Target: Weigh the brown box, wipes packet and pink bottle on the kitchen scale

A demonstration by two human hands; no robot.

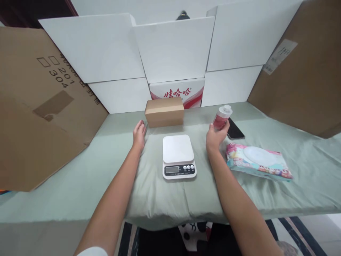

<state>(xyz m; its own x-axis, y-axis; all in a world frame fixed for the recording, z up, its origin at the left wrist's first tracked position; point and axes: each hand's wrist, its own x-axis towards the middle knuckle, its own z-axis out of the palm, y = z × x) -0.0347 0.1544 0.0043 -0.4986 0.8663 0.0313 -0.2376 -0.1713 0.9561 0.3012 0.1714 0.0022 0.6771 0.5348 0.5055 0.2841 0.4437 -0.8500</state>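
Observation:
A white digital kitchen scale [178, 155] sits in the middle of the green-covered table [80, 177], its platform bare. My right hand [215, 137] is to the right of the scale and grips a small bottle with a red label and white cap [222, 117], tilted and lifted off the table. My left hand [139, 134] rests flat on the cloth to the left of the scale, fingers together, holding nothing. A small brown cardboard box [164, 112] stands just behind the scale, close to my left fingertips.
A black phone [235, 129] lies right of the bottle. A pack of wet wipes [258, 161] lies at the right. White boxes and a red-printed carton [177, 91] line the back. Large brown cardboard sheets [39, 106] lean at both sides.

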